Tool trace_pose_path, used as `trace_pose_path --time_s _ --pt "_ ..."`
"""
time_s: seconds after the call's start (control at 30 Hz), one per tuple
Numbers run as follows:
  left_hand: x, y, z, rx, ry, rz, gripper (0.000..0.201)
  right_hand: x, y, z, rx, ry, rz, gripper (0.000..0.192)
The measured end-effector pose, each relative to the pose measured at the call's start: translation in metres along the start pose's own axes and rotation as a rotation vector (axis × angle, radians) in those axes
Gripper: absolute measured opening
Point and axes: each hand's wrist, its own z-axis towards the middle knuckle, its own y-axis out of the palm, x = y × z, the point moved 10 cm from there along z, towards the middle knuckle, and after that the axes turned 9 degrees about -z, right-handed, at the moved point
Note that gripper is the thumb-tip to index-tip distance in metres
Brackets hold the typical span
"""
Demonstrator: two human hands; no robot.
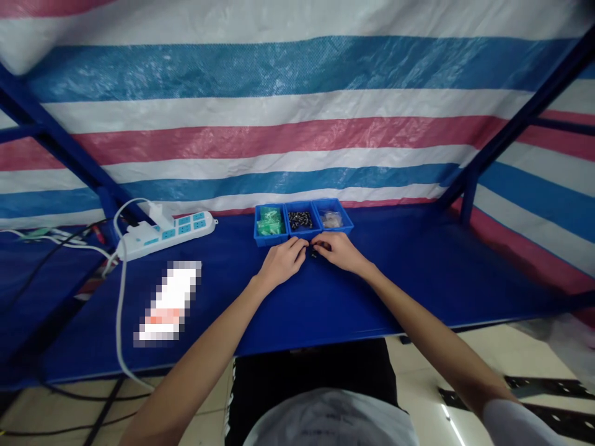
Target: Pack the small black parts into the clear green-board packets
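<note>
On the blue table (pixel 418 272), before a striped tarp (pixel 297 124), the left hand (pixel 282 260) and right hand (pixel 339 251) pinch a small dark part (pixel 313 253) between fingertips, beside three blue plastic bins (pixel 302 222) of green, black and pale pieces.

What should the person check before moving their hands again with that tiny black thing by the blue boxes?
1. Small black part is between the two hands: ok, it shows between the fingertips.
2. Left hand has a firm hold on it: cannot tell, the part is too small to see.
3. Right hand has a firm hold on it: cannot tell, the fingers cover it.
4. Middle bin of black pieces is close by: ok, it sits just behind the hands.
5. Green-parts bin and pale-parts bin stand upright beside it: ok.
6. Power strip and its cord are away from the hands: ok, off to the left.
</note>
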Motion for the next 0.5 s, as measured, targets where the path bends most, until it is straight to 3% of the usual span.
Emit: trace_pose_path --time_s 0.33,0.5 --pt "-0.022 0.01 0.002 0.009 -0.225 -0.108 0.016 0.014 0.017 0.002 -0.068 -0.035 -0.088 0.018" --pt "-0.022 0.01 0.001 0.009 -0.218 -0.166 0.019 0.017 0.018 0.003 -0.043 -0.003 -0.113 0.02"
